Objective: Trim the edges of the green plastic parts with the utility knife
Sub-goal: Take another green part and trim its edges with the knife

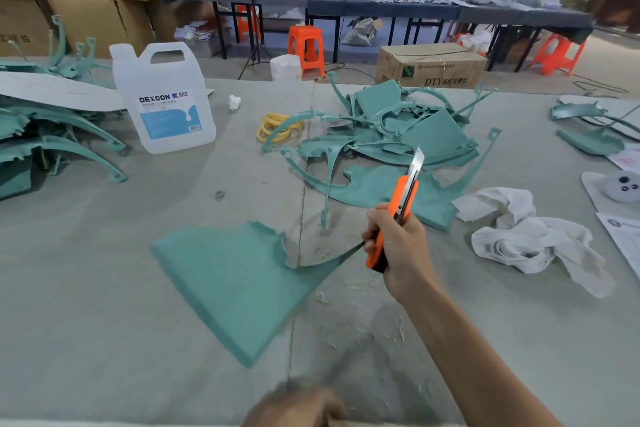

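Note:
My right hand grips an orange utility knife with its blade pushed out and pointing up and away. A large flat green plastic part with a ragged top edge lies in front of me, its pointed right corner reaching my right fingers. Just beyond the knife sits a pile of green plastic parts. Only a blurred bit of my left hand shows at the bottom edge, near the table's front; how its fingers lie is unclear.
A DEXCON plastic jug stands at the back left beside more green parts. Yellow rings lie mid-table and white rags to the right. Plastic shavings litter the grey table. Cardboard boxes, orange stools and people are behind.

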